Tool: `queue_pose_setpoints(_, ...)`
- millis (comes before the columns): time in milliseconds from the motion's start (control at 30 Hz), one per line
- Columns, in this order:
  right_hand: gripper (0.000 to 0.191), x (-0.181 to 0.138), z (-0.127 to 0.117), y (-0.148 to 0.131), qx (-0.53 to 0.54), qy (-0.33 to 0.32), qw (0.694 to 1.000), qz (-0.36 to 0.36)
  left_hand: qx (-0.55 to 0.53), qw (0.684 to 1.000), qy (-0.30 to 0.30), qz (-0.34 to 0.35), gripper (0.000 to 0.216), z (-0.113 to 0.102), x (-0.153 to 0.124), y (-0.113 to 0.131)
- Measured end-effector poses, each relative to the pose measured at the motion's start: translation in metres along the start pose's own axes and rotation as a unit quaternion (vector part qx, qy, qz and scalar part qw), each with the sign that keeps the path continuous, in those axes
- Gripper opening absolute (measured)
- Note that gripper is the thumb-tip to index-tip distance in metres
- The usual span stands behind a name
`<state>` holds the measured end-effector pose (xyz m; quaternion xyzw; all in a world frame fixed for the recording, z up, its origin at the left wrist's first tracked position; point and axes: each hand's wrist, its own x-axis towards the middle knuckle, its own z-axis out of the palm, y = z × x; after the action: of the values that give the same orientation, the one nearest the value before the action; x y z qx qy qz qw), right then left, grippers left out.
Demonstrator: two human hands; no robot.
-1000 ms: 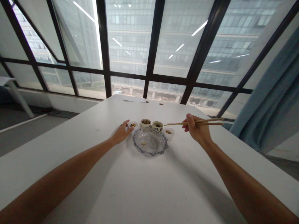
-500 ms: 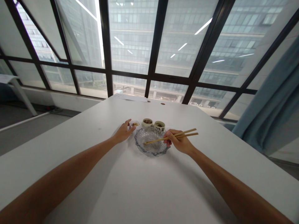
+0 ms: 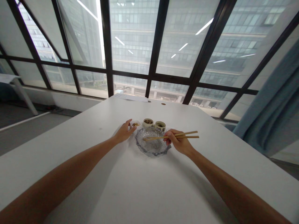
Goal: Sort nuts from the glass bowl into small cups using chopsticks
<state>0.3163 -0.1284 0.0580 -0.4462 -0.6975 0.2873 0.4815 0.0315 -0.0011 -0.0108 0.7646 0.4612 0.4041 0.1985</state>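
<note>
My left hand is at the left side of a small white bowl, its thumb and forefinger against the rim. Yellowish-brown bits lie inside that bowl. In my right hand is a pair of wooden chopsticks, held from the right. Their tips point left over a clear glass bowl with a wavy rim. Whether the tips pinch anything is too small to tell. Just behind stand two cream cups with dark lettering: the left cup holds brown pieces, the right cup something dark.
All of this stands on a large white table. Papers lie at its far edge, near a round brown spot. Large windows rise behind it, and a blue curtain hangs on the right.
The chopstick tips have risen slightly inside the glass bowl's outline, and the sticks lie closer to level. My left hand stays at the small white bowl.
</note>
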Motion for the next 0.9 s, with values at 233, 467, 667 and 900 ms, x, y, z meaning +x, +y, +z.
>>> queue_pose_setpoints(233, 0.054, -0.001, 0.003, 0.003, -0.023, -0.017, 1.000, -0.010, 0.001, 1.000, 0.003, -0.003, 0.069, 0.000, 0.000, 0.000)
queue_pose_setpoints(467, 0.054, -0.002, 0.007, 0.013, -0.029, -0.010, 0.999, -0.019, -0.009, 1.000, 0.012, -0.005, 0.068, 0.001, 0.001, -0.002)
queue_pose_setpoints(667, 0.056, -0.005, 0.010, 0.015, -0.037, 0.014, 0.999, -0.015, -0.029, 0.999, 0.017, -0.005, 0.067, 0.001, 0.001, -0.002)
queue_pose_setpoints(900, 0.056, 0.007, -0.003, 0.009, 0.127, 0.137, 0.982, 0.032, -0.009, 1.000, 0.009, -0.011, 0.070, 0.001, -0.001, -0.001)
